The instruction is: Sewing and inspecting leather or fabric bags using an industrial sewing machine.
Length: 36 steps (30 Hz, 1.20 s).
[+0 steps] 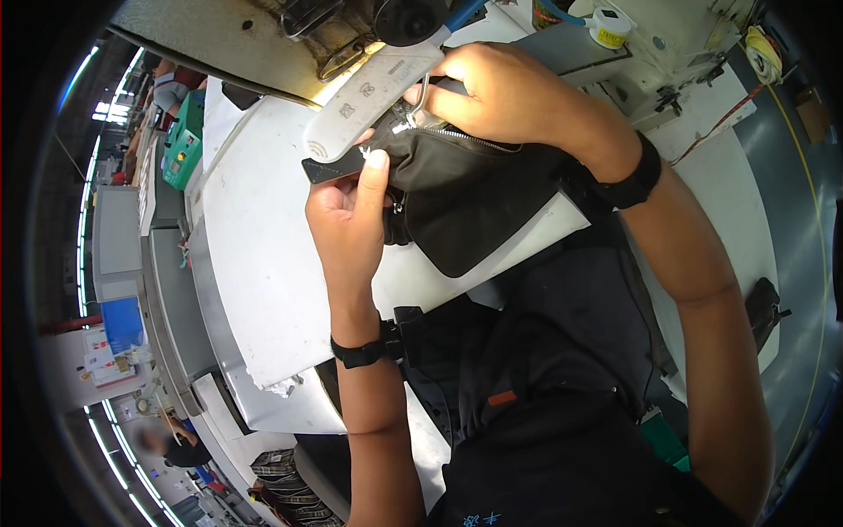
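Observation:
A dark brown, soft bag (465, 206) with a metal zipper (474, 139) lies partly on the white work table, under the head of a sewing machine (228, 39). My left hand (347, 215) pinches the bag's left edge, thumb on top, beside a flat black piece (329, 169). My right hand (505, 92) is closed on the bag's far side, its fingers bent close to a bent metal rod by the zipper. A white rounded bar (373, 97) on the machine hides the stitching spot and some fingertips.
The white table (272, 255) spreads to the left. A small dark pouch (762, 312) lies at its right side. A green machine (183, 140) stands at far left, and another person (180, 443) is at lower left. A white round gauge (608, 31) sits at the top.

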### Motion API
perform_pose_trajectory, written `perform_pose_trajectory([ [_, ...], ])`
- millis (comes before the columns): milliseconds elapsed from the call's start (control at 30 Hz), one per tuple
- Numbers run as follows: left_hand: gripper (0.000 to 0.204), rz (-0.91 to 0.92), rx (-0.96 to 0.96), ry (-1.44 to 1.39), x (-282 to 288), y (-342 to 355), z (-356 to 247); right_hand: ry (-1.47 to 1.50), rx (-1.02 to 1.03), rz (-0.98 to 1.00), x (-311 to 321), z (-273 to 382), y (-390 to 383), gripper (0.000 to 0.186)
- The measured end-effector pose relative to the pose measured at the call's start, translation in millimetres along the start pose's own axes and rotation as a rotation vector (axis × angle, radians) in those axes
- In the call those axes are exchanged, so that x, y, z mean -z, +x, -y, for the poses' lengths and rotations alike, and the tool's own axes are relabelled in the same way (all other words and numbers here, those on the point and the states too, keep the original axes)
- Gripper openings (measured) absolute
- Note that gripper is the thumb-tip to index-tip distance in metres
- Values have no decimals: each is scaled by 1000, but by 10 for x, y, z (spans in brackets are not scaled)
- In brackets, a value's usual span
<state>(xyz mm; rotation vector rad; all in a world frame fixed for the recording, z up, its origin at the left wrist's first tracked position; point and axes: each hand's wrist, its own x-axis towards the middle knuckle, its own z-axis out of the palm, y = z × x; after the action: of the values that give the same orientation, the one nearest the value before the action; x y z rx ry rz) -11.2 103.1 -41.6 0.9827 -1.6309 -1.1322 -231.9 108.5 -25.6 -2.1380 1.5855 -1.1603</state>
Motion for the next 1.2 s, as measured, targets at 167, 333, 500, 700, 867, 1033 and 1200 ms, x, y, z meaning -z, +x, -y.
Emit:
perform_pose_trajectory([
  [167, 31, -58, 107, -155, -88, 28, -1, 15, -67, -51, -76, 2, 11, 29],
  [333, 31, -45, 204, -199, -125, 34, -109, 10, -59, -207, -111, -15, -36, 19],
  [500, 38, -78, 198, -123, -252, 46, -201, 37, -50, -288, -128, -19, -37, 21],
  [700, 40, -55, 200, -86, -262, 104, -230, 30, -60, -343, -134, -15, -36, 16],
  [867, 37, -33, 142, -273, -252, 91, -167, 42, -55, -394, -165, -31, -84, 13],
  [1033, 34, -2, 182, -274, -182, 218, -153, -19, -47, -407, -193, -47, -37, 13],
  [1200, 33, 28, 201, -266, -165, 243, -127, -42, -48, -387, -190, -45, -47, 20],
])
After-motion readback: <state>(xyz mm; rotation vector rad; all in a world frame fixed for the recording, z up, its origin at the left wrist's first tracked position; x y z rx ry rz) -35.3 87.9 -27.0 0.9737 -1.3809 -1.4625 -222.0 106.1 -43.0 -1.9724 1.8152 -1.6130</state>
